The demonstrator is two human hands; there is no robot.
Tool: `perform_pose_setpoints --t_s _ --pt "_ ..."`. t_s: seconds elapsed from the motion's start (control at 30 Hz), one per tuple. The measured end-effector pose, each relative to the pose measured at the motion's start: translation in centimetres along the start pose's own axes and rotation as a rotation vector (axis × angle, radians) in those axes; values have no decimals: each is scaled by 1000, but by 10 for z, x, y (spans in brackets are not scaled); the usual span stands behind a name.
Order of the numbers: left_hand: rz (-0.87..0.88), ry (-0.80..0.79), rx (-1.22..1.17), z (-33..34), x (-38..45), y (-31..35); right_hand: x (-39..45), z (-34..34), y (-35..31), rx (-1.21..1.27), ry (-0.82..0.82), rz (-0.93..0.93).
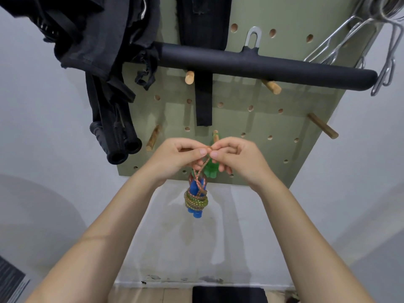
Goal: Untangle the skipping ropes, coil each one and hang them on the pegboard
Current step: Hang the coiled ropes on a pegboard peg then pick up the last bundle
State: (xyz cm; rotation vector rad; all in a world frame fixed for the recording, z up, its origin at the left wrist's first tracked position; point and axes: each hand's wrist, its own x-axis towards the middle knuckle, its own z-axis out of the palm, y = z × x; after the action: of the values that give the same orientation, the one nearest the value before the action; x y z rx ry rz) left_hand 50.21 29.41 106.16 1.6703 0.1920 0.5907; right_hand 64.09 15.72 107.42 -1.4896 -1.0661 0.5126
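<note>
Rope bundle [196,199], coiled round its blue handles, dangles below the pegboard [273,119] while my left hand [175,158] and right hand [236,158] pinch its loop, next slipping it over a peg [215,136].

Peg under the hands hidden: left hand [179,158] and right hand [236,158] cover it, only a wooden tip [215,135] shows above the fingers. Green handles [211,169] mostly blocked by the right hand's fingers; count unclear. Rope loop [200,171] top disappears into the pinch; can't tell if it's over the peg. Blue handles [195,212] wrapped by the coil [195,201], only ends visible. Black clothing [98,29] and wire hangers [376,40] cut off at top edge. Dark object [229,295] cut off at bottom edge.
</note>
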Motion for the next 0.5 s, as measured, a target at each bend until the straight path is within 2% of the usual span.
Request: perform_pose_setpoints --t_s 0.2,0.3,0.4,0.5 --pt "-102 84 51 12 2 -18 -10 -6 21 -33 -6 58" --pt "-151 130 97 14 6 -27 -8 -11 29 -14 73 76" --pt "-150 199 77 16 13 -33 -1 -19 32 33 122 112" --pt "-126 209 47 20 21 -33 7 -19 29 46 73 121"
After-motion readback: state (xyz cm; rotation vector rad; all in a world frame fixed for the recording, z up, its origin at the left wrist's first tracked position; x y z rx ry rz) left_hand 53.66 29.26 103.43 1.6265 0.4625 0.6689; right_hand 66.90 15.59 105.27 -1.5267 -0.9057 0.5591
